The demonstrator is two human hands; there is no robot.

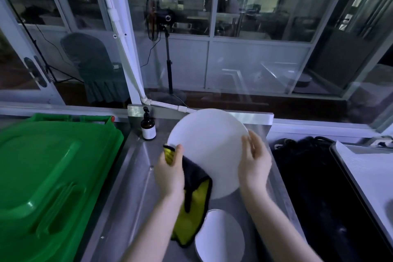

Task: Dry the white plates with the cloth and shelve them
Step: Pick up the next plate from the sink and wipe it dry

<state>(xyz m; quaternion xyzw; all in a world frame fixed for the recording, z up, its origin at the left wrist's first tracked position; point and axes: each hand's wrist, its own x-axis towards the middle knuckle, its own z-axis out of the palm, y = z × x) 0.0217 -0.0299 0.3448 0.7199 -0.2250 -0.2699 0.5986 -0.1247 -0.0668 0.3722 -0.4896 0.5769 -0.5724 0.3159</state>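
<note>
Near plate [219, 238] lay on steel counter [131, 193], btm edge cut off. L hand [169, 174] curled round cloth [196, 195], thumb pressing it to held plate [206, 147], left edge. R hand [254, 164] pinched its right rim, fingers blurred. Held plate tilted up above counter. Count: 2 plates, 1 cloth.

My feed is dim with a cool bluish cast, and the brightest thing in it is the plate [207, 151], so washed out that I can read no detail on its face. The glass [257, 59] behind carries pale streaked reflections, and the room beyond it is murky. The right hand [254, 161] and left hand [170, 174] are smeared by motion blur, and the wide lens bows the frames [119, 34] toward the edges.
</note>
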